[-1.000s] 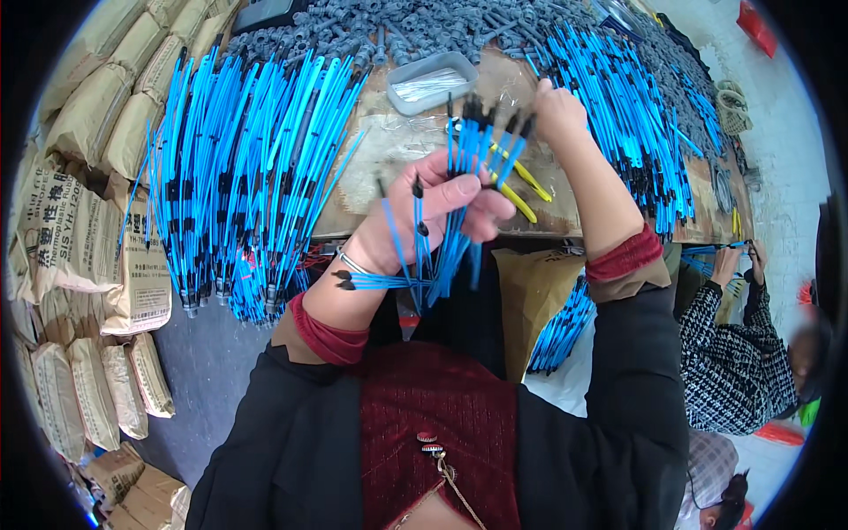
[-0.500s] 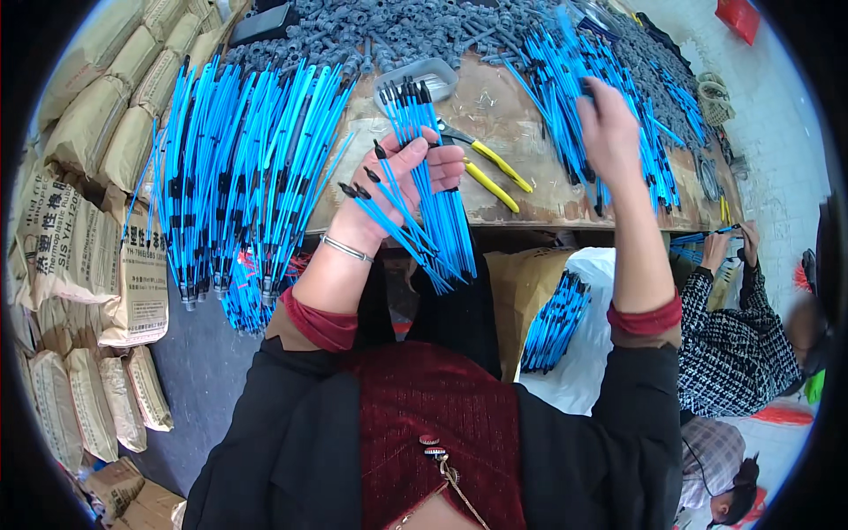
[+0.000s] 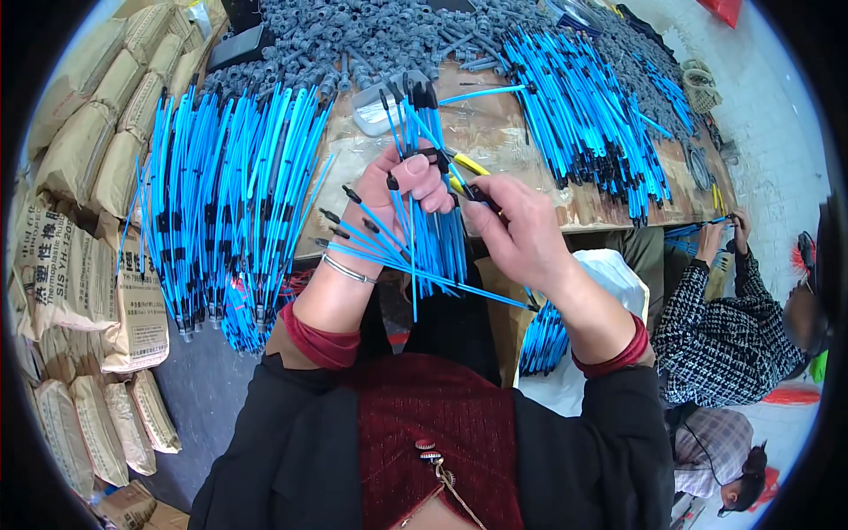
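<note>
My left hand [image 3: 411, 181] is closed around a bundle of thin blue rods with black ends [image 3: 431, 252], held upright over the table's front edge. Several more blue rods fan out across my left wrist, and a long one slants down toward my right forearm. My right hand [image 3: 523, 225] is beside the left, its thumb and fingers pinching the black end of a single blue rod [image 3: 430, 132] that slants up across the bundle. Behind my hands lie yellow-handled pliers [image 3: 470, 164], partly covered. A clear plastic tray [image 3: 367, 119] sits behind the bundle.
Blue rods lie piled at left [image 3: 265, 150] and right [image 3: 579, 115]. Grey plastic fittings [image 3: 344, 40] heap along the back. Paper sacks [image 3: 75, 265] are stacked at left. A white-lined container [image 3: 609, 274] holds rods below the table. Another person's hands [image 3: 720, 238] work at right.
My right hand has come from the right pile to beside my left hand, now pinching a blue rod. More rods cross my left wrist, and one lies loose on the table toward the right pile.
</note>
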Demonstrator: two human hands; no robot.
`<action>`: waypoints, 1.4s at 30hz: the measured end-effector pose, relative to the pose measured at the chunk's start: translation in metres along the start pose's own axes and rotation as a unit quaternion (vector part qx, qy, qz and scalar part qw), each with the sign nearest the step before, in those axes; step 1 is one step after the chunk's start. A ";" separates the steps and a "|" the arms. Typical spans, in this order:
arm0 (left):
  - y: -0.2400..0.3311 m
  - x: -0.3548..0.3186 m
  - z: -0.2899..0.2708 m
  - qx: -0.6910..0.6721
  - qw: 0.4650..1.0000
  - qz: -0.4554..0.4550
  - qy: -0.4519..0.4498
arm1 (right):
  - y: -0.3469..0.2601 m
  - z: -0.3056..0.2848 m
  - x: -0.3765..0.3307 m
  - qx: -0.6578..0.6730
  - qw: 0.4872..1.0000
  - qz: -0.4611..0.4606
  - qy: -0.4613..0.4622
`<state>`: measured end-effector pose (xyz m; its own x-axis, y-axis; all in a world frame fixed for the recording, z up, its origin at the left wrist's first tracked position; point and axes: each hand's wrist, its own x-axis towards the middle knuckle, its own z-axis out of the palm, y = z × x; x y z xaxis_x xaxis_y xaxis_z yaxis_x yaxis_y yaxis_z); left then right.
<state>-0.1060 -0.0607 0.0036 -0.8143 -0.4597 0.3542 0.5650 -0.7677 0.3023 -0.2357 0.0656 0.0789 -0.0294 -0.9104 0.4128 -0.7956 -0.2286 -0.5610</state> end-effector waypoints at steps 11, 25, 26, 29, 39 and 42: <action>0.007 -0.006 0.001 0.073 0.993 0.008 0.094 | 0.196 -0.061 0.104 -0.478 0.847 0.223 0.068; 0.007 -0.015 0.032 0.199 0.963 -0.044 0.178 | 0.212 -0.068 0.115 -0.420 0.861 0.281 -0.061; 0.008 -0.016 0.030 0.200 0.963 -0.044 0.178 | 0.213 -0.068 0.119 -0.419 0.851 0.304 -0.094; 0.011 -0.020 0.021 0.175 0.970 -0.055 0.157 | 0.216 -0.071 0.126 -0.409 0.843 0.338 -0.087; 0.017 -0.022 0.004 0.146 0.972 -0.021 0.182 | 0.175 -0.066 0.101 -0.485 0.839 0.246 -0.017; 0.016 -0.023 0.002 0.122 0.976 -0.007 0.183 | 0.150 -0.082 0.101 -0.467 0.837 0.268 0.099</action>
<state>-0.0777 -0.0613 0.0015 -0.7896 -0.6132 0.0237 0.5327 -0.6659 0.5223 -0.4079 -0.0327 0.0950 -0.5589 -0.7001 0.4445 -0.7594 0.6474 0.0648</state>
